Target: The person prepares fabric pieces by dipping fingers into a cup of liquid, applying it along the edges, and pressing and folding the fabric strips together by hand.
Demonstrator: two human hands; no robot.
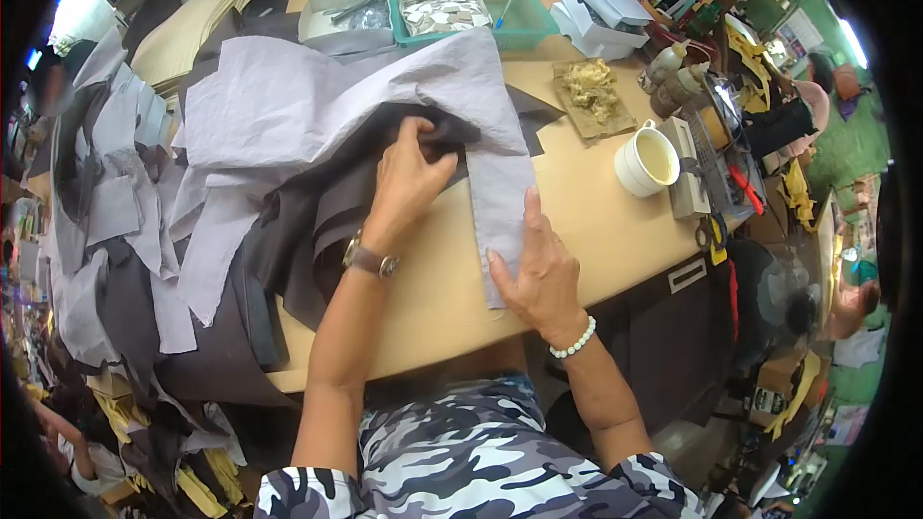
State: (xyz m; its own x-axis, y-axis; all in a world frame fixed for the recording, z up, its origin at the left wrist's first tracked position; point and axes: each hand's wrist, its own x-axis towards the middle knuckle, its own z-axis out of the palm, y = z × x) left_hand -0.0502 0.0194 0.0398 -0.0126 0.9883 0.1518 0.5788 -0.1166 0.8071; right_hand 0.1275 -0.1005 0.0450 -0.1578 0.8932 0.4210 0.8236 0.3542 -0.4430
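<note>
- Busy workroom here, green floor out toward 3 o'clock, tan table filling the middle.
- Pale cloth spreads from 10 to 12 o'clock; a pale strip runs from 1 down to 5, just right of centre.
- Left hand, near centre toward 11: fingers curled at the dark cloth under the pale. Pinching it? Can't tell.
- Right hand, at 4 o'clock: open, thumb on the strip, fingers along its right edge.
- Looks like lining up and flattening the strip, I'd judge.
- Next move calls for a steady right hand on that edge, the left clearing the dark fold.
- Cup at 2, well apart.
</note>
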